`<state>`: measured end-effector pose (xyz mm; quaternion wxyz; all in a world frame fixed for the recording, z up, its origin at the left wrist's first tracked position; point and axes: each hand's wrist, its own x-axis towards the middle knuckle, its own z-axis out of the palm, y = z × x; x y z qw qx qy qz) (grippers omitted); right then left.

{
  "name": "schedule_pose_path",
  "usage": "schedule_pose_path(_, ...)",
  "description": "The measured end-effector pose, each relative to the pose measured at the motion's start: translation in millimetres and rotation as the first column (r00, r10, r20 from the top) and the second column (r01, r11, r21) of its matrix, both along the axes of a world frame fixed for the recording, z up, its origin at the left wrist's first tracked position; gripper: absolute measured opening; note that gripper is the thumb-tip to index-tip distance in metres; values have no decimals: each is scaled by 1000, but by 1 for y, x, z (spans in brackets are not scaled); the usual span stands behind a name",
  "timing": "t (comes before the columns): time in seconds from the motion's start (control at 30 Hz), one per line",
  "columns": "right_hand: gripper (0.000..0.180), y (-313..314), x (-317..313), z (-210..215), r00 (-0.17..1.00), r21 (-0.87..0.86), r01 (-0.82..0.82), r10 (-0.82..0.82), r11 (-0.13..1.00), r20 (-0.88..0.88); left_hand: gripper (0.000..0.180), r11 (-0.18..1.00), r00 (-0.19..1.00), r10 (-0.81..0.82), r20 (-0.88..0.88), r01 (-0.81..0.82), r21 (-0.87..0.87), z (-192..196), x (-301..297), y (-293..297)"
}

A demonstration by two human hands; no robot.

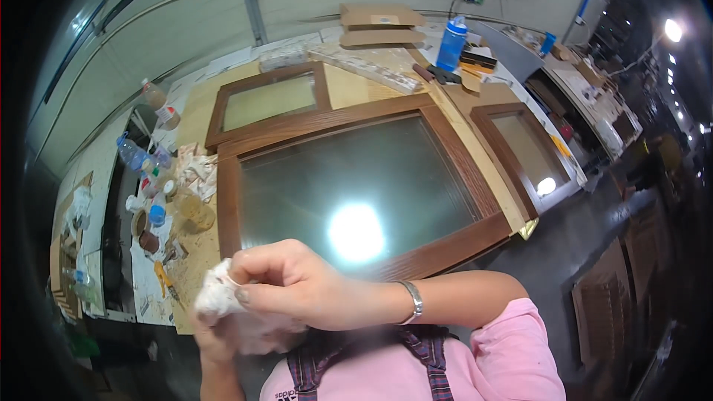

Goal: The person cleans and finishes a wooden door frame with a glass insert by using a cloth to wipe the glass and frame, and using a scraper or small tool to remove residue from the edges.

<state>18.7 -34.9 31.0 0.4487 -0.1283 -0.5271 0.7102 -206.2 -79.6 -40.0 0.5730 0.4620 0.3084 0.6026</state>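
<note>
My right hand (297,287), with a silver bracelet at its wrist, reaches across my body from the right and pinches a crumpled white cloth (217,291). Below and to its left, my left hand (210,336) is closed round the lower part of the same cloth, its fingers largely hidden. Both hands are at the near left corner of a large glass panel (349,178) in a brown wooden frame (260,139). The panel lies flat on the workbench, and a bright lamp reflects in its glass.
Smaller framed glass panels lie behind (319,85) and right (483,113). At left are a rag (199,171), bottles (134,152), a murky plastic cup (194,212) and orange-handled pliers (163,275). A blue bottle (451,46) and cardboard (380,16) stand at the back.
</note>
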Motion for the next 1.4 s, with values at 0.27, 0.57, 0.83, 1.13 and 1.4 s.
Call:
schedule_pose_path(0.27, 12, -4, 14, -24, 829, 369, 88, -274, 925, 488, 59, 885, 876, 453, -167, -464, -32, -8, -68, 4)
schedule_pose_path(0.57, 40, -25, 20, -63, 800, 498, 208, -439, 842, 408, 39, 948, 843, 295, -449, -317, 26, 12, -20, -4)
schedule_pose_path(0.83, 32, -46, 91, -65, 543, 712, 267, -712, 649, 445, 31, 962, 710, 273, -649, -195, 191, 41, 17, 9)
schedule_pose_path(1.13, 35, -71, 254, -108, -370, 769, 621, -807, 153, 460, 50, 731, 588, 88, -804, 510, 453, 84, 198, 97)
schedule_pose_path(1.4, 29, -68, 241, -117, -290, 657, 750, -856, 74, 428, 23, 365, 153, 632, -760, 806, 466, 17, 301, 212)
